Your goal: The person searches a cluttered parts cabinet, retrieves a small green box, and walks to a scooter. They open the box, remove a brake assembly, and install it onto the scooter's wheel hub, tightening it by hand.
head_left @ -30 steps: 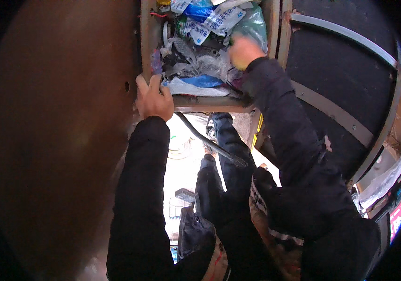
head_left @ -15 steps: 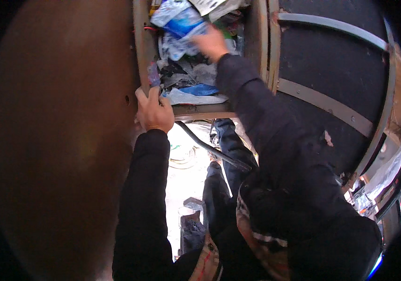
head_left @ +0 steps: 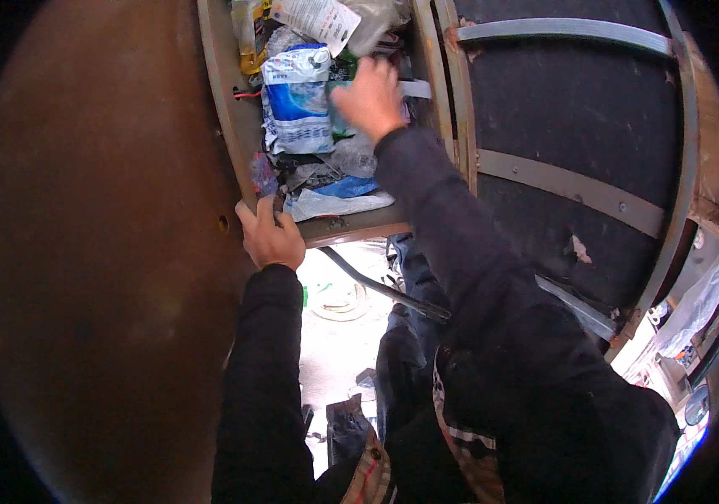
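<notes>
My left hand [head_left: 271,231] grips the lower left corner of a metal box's frame [head_left: 223,115], its fingers hooked over the rim. My right hand [head_left: 372,97] is inside the box with its fingers apart and slightly bent, blurred, over green plastic [head_left: 341,124] just right of a blue-and-white packet [head_left: 296,101]. Around them lie a yellow package [head_left: 250,46], a white printed leaflet [head_left: 313,18], crumpled grey plastic [head_left: 351,155] and blue and white sheeting [head_left: 334,206]. What is under my right fingers is hidden.
A large brown panel [head_left: 99,252] fills the left. A black metal-framed panel [head_left: 569,101] is at the right, with a white plastic bag [head_left: 695,302] beyond it. A black hose [head_left: 376,286] runs below the box over my legs and the bright floor [head_left: 334,336].
My right hand has moved left and back slightly right within the box. The blue-and-white packet now lies flatter at the left. The view has shifted, so the box sits farther left and lower.
</notes>
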### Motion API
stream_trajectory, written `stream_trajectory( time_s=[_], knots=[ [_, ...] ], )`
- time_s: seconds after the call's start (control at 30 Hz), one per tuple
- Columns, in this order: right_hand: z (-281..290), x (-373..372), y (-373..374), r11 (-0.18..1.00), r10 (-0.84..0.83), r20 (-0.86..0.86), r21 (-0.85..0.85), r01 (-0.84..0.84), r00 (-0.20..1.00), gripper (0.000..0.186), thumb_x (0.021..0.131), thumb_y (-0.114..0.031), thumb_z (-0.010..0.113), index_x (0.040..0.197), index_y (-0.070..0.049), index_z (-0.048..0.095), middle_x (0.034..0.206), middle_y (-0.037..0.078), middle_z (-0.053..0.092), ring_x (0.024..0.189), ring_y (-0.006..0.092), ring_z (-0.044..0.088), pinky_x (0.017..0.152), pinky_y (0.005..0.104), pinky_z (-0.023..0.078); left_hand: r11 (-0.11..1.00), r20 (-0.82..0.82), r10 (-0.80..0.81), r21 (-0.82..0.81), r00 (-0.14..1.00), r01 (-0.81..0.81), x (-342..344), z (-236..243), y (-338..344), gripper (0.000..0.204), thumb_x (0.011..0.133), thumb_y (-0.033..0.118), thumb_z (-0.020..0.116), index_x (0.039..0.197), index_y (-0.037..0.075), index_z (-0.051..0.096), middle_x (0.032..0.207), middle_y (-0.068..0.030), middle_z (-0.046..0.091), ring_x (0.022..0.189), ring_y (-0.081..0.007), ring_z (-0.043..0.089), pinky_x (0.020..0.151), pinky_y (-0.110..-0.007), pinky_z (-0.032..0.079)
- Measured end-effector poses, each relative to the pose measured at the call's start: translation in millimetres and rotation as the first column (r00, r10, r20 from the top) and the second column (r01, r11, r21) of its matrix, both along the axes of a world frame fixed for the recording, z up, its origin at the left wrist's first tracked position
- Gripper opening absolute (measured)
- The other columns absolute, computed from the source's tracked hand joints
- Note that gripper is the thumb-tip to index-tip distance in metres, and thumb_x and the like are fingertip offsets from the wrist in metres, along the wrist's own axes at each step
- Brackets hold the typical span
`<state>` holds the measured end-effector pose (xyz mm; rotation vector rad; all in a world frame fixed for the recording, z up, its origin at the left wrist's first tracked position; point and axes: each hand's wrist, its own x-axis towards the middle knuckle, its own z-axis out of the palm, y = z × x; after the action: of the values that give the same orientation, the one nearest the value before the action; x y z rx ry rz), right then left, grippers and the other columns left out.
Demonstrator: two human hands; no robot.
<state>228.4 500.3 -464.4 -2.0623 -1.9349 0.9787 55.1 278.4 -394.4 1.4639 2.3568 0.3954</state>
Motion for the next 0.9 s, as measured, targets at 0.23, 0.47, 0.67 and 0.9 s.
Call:
stream_trajectory(
  time_s=[0.23,0.47,0.67,0.9],
  knots=[
    [-43.4,-3.4,-21.0,0.963,0.220,0.148,-0.187,-0.192,0.964,0.041,0.089,-0.025,0.067,0.127,-0.010,0.067,0.136,0.022,0.062,0.129,0.0438,0.057,0.102,0.0628,0.045,1.000,0.013,-0.020,-0.005,1.000,0.020,-1.6,-2.2,1.9,0.029,0.091,0.009,0.062,0.119,0.009,0.069,0.140,-0.0295,0.050,0.110,-0.0521,0.063,0.091,-0.056,0.054],
    [-25.8,-4.0,-94.1,0.953,0.302,0.143,-0.020,-0.303,0.942,0.029,0.094,-0.017,0.062,0.119,-0.006,0.073,0.118,0.014,0.064,0.110,0.0387,0.062,0.088,0.0557,0.054,0.999,0.015,-0.003,-0.035,1.000,0.003,-2.2,1.4,3.7,0.030,0.089,0.010,0.062,0.119,0.009,0.068,0.136,-0.0280,0.050,0.107,-0.0515,0.063,0.089,-0.056,0.054],
    [-1.1,-17.4,-103.8,0.872,0.476,0.284,-0.030,-0.488,0.832,0.035,0.091,-0.017,0.063,0.120,0.002,0.071,0.117,0.018,0.064,0.108,0.0361,0.063,0.084,0.0498,0.056,0.999,-0.014,-0.029,-0.027,0.999,0.028,-2.5,1.4,4.3,0.029,0.090,0.011,0.062,0.118,0.009,0.068,0.134,-0.0274,0.051,0.105,-0.0516,0.064,0.087,-0.057,0.054],
    [-18.3,-12.3,-4.4,0.990,-0.126,-0.513,-0.124,0.072,0.849,0.094,0.075,-0.040,0.088,0.146,0.007,0.048,0.134,0.034,0.063,0.125,0.0449,0.063,0.108,0.0507,0.051,1.000,-0.013,-0.016,-0.010,1.000,0.016,-2.1,0.9,-0.3,0.027,0.090,0.011,0.062,0.116,0.010,0.069,0.134,-0.0273,0.051,0.107,-0.0516,0.063,0.088,-0.057,0.054]
  ],
)
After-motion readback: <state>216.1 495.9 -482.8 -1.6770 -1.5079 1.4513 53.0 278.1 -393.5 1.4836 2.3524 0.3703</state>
